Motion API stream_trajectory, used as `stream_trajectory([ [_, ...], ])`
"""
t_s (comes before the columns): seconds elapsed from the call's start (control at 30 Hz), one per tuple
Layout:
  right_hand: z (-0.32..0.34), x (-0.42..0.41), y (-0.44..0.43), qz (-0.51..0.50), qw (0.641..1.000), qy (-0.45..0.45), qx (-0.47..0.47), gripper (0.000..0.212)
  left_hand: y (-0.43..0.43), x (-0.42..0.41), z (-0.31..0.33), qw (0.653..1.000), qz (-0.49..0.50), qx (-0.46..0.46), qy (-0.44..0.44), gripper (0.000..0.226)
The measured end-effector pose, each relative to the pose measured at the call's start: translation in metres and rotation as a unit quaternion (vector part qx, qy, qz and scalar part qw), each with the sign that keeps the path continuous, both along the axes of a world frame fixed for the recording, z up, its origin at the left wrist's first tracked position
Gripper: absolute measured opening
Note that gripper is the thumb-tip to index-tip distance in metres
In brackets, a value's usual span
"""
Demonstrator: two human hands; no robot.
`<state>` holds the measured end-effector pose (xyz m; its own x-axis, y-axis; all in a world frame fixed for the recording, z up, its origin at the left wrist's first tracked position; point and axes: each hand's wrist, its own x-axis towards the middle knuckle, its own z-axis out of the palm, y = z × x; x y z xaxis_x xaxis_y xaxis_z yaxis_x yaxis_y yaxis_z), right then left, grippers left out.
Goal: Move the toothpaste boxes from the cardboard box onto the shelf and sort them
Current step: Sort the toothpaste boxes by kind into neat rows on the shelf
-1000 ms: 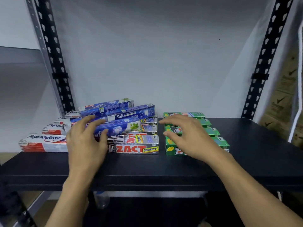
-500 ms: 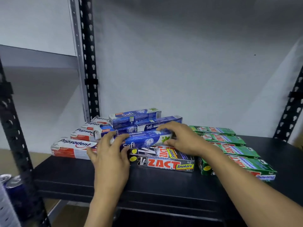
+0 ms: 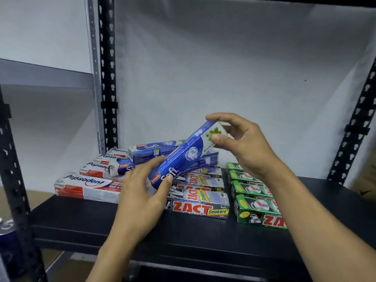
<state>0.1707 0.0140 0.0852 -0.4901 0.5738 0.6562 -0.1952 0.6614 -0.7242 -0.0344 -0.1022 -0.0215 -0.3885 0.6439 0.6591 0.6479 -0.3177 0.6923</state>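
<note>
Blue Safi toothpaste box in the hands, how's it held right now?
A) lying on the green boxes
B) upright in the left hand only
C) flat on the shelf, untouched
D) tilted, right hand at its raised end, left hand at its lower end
D: the blue Safi toothpaste box slants above the stacks, the right hand pinching its raised end and the left hand at its lower end.

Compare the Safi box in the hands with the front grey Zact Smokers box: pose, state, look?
The held Safi box is tilted, its right end raised; the Zact Smokers box lies flat on the shelf.
The Safi box is gripped by the left hand and right hand; the Zact Smokers box is untouched.
Safi is blue; Zact is grey with red lettering.
Both are long, slim cartons.
</note>
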Motion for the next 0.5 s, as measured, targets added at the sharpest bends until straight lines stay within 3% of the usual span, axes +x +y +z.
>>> stream_trajectory([
  [0.17,0.031,0.017,-0.012,-0.013,0.999,0.027,0.028,0.039,0.011,0.03,0.033,0.99,-0.118,-0.069,-0.025,0.058],
  [0.23,0.031,0.026,-0.011,-0.012,0.998,0.054,0.006,0.044,0.021,0.041,0.039,0.972,-0.197,-0.082,-0.103,0.057],
  [0.37,0.008,0.05,-0.01,-0.076,0.997,-0.006,0.002,0.052,0.036,0.075,0.035,0.859,-0.379,-0.055,-0.34,0.044],
  [0.5,-0.035,0.071,-0.018,-0.128,0.988,-0.081,-0.017,0.051,0.045,0.107,0.038,0.754,-0.486,-0.021,-0.44,0.038],
])
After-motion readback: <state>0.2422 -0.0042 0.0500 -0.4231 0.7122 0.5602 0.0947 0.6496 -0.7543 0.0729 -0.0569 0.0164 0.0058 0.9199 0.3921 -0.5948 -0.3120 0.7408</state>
